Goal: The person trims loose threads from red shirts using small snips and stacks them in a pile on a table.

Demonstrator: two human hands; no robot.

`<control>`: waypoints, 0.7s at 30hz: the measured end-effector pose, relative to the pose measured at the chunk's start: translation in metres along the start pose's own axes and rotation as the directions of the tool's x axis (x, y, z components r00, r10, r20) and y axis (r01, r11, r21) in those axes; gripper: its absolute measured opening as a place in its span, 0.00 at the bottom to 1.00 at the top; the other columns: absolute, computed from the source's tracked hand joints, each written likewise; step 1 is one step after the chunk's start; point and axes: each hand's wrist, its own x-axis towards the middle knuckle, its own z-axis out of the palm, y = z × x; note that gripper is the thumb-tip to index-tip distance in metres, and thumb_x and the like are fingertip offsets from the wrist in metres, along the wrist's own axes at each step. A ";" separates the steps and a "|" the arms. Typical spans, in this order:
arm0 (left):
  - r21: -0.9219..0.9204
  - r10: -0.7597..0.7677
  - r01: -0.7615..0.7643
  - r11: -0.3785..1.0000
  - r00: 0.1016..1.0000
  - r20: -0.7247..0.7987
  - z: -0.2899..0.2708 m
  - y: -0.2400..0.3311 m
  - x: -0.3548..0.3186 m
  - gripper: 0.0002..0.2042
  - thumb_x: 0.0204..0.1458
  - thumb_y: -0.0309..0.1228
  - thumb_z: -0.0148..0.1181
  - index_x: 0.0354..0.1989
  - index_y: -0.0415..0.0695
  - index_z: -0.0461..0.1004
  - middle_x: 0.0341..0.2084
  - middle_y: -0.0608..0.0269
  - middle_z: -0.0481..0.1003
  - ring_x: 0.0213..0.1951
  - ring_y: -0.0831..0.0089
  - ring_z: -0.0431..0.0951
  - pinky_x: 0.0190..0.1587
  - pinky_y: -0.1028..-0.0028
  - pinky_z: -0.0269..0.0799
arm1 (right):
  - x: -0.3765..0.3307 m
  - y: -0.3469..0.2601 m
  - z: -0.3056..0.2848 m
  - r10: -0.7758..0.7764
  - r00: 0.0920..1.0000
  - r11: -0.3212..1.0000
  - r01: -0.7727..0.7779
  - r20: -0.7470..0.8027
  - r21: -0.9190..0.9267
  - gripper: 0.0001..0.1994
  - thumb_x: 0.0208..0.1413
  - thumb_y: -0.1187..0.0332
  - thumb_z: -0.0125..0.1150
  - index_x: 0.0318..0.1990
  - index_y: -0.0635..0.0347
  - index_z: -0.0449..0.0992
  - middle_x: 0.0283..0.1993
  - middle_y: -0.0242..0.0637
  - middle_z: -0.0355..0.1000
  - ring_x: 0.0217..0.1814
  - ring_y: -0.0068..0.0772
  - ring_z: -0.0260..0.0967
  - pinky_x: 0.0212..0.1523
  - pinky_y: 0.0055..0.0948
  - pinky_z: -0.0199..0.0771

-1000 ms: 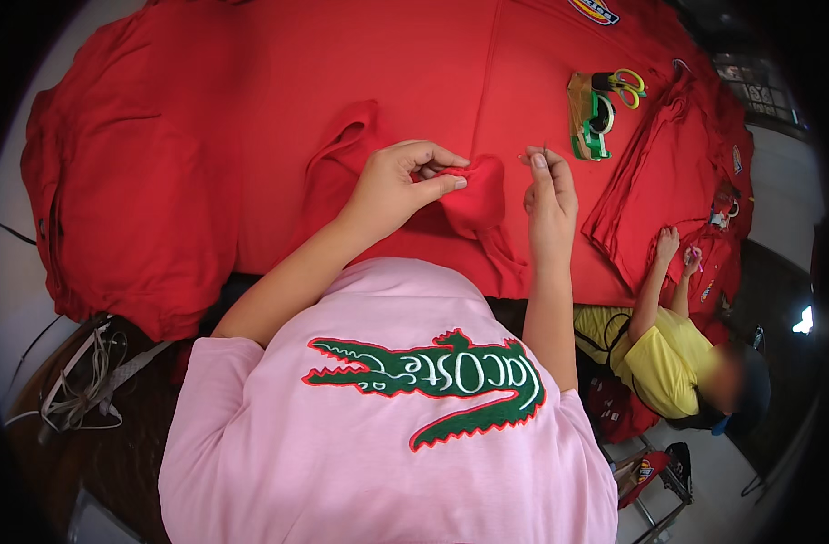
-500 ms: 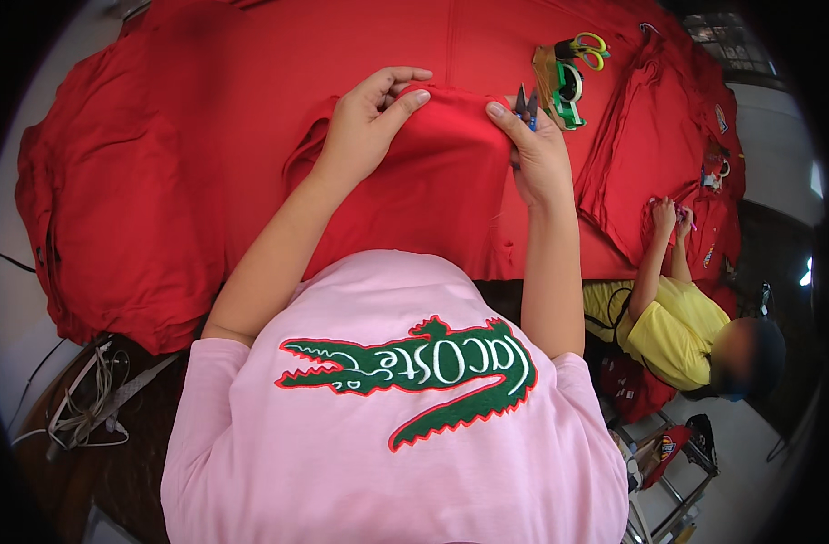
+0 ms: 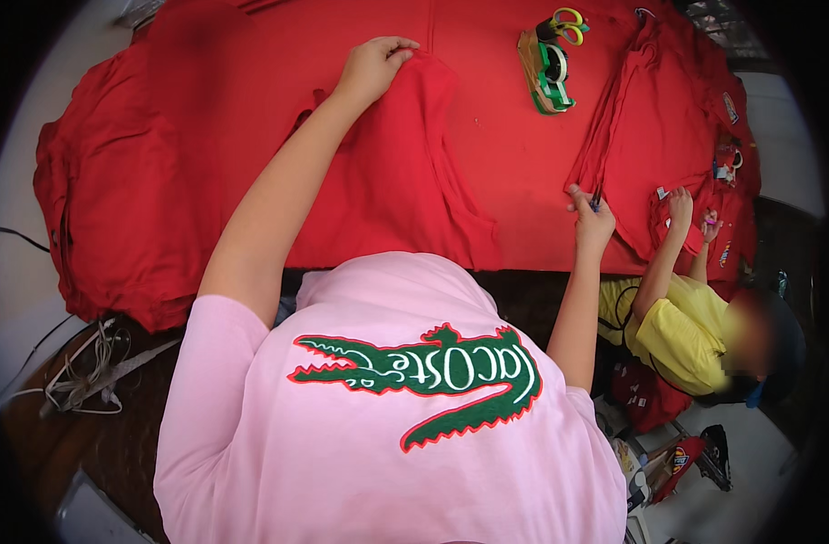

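My left hand [image 3: 374, 71] is closed on the far edge of a red garment [image 3: 405, 163], pinching the cloth between thumb and fingers. The garment spreads from there toward me across the red-covered table. Off to the right, my right hand [image 3: 592, 220] is closed round small thread snips [image 3: 596, 201] with dark blades and a blue part; much of them is hidden in the palm. Its thumb and fingertips are beside the near left edge of a second red garment [image 3: 645, 136]. Whether they grip that cloth I cannot tell.
A green tape dispenser [image 3: 550, 86] with yellow-handled scissors [image 3: 568, 25] stands at the far right. A thick pile of red garments [image 3: 124, 199] lies at left. A co-worker in a yellow shirt [image 3: 677, 335] works at the right edge. Tangled white cables [image 3: 92, 363] hang below left.
My right hand has left the garment and moved right and nearer to me with the snips. My left hand has moved farther out, still pinching the garment, which now lies flatter.
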 end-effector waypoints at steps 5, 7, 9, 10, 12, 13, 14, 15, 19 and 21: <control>0.351 0.056 -0.051 0.935 0.998 -0.004 0.010 -0.021 -0.029 0.21 0.60 0.34 0.67 0.62 0.48 0.78 0.58 0.60 0.76 0.43 0.68 0.80 0.54 0.69 0.75 | -0.029 -0.005 0.041 -0.237 0.933 0.971 0.230 0.272 0.060 0.11 0.59 0.66 0.73 0.36 0.66 0.83 0.31 0.34 0.79 0.34 0.23 0.74 0.40 0.26 0.73; 0.323 0.059 -0.026 0.946 0.994 -0.092 -0.010 -0.010 -0.064 0.22 0.59 0.34 0.68 0.62 0.48 0.77 0.59 0.59 0.75 0.43 0.65 0.79 0.55 0.67 0.74 | -0.046 -0.015 0.071 -0.325 0.873 0.928 0.369 0.364 -0.055 0.10 0.57 0.65 0.73 0.40 0.63 0.83 0.35 0.39 0.79 0.37 0.31 0.76 0.41 0.31 0.75; 0.266 0.025 0.036 0.963 0.974 -0.224 -0.038 -0.019 -0.100 0.20 0.58 0.34 0.68 0.60 0.47 0.79 0.56 0.58 0.77 0.43 0.63 0.78 0.55 0.65 0.73 | -0.063 -0.034 0.086 -0.276 0.832 0.907 0.391 0.481 -0.157 0.13 0.55 0.64 0.74 0.43 0.62 0.83 0.36 0.41 0.79 0.37 0.35 0.76 0.42 0.34 0.75; 0.295 0.047 0.049 0.954 0.950 -0.309 -0.056 -0.040 -0.123 0.20 0.58 0.34 0.68 0.58 0.46 0.79 0.54 0.57 0.78 0.42 0.64 0.77 0.52 0.66 0.74 | -0.075 -0.044 0.094 -0.228 0.804 0.889 0.401 0.549 -0.219 0.14 0.55 0.63 0.74 0.44 0.61 0.83 0.37 0.41 0.78 0.37 0.37 0.76 0.42 0.35 0.76; 0.265 -0.096 0.231 0.936 0.893 -0.440 -0.079 -0.069 -0.170 0.18 0.57 0.34 0.69 0.55 0.45 0.80 0.52 0.55 0.78 0.46 0.61 0.77 0.52 0.66 0.74 | -0.092 -0.040 0.105 -0.223 0.751 0.815 0.494 0.622 -0.304 0.16 0.55 0.61 0.75 0.45 0.61 0.83 0.38 0.42 0.78 0.38 0.38 0.76 0.42 0.36 0.76; 0.190 -0.263 0.394 0.900 0.835 -0.483 -0.085 -0.068 -0.196 0.17 0.56 0.34 0.70 0.53 0.44 0.80 0.50 0.53 0.78 0.50 0.58 0.78 0.54 0.66 0.74 | -0.092 -0.018 0.108 -0.266 0.725 0.757 0.565 0.635 -0.328 0.17 0.55 0.60 0.75 0.46 0.61 0.83 0.38 0.43 0.78 0.38 0.38 0.76 0.43 0.36 0.76; 0.196 -0.302 0.453 0.870 0.803 -0.514 -0.091 -0.074 -0.224 0.19 0.54 0.33 0.72 0.53 0.44 0.80 0.49 0.52 0.78 0.48 0.59 0.77 0.52 0.65 0.74 | -0.091 -0.004 0.108 -0.308 0.694 0.694 0.632 0.651 -0.345 0.18 0.55 0.58 0.75 0.47 0.61 0.82 0.39 0.44 0.78 0.38 0.38 0.76 0.43 0.37 0.76; 0.194 -0.339 0.510 0.838 0.765 -0.547 -0.094 -0.080 -0.251 0.20 0.52 0.33 0.73 0.54 0.43 0.80 0.48 0.52 0.78 0.46 0.61 0.77 0.50 0.64 0.74 | -0.087 -0.002 0.105 -0.207 0.748 0.841 0.466 0.631 -0.277 0.18 0.57 0.59 0.75 0.47 0.63 0.81 0.40 0.44 0.78 0.39 0.36 0.75 0.44 0.35 0.76; 0.113 -0.391 0.478 0.871 0.814 -0.430 -0.080 -0.082 -0.325 0.23 0.47 0.31 0.77 0.54 0.43 0.80 0.41 0.57 0.79 0.41 0.66 0.78 0.48 0.66 0.74 | -0.036 0.053 0.062 -0.194 0.924 0.981 0.175 0.331 0.088 0.16 0.63 0.66 0.72 0.48 0.72 0.77 0.44 0.37 0.78 0.43 0.29 0.72 0.48 0.30 0.75; 0.003 -0.469 0.513 0.859 0.788 -0.399 -0.064 -0.068 -0.331 0.23 0.46 0.30 0.77 0.53 0.43 0.80 0.36 0.61 0.80 0.39 0.69 0.78 0.47 0.68 0.74 | -0.012 0.084 0.035 -0.169 0.958 0.983 0.148 0.232 0.106 0.15 0.63 0.69 0.71 0.47 0.72 0.75 0.42 0.34 0.75 0.44 0.27 0.71 0.50 0.30 0.75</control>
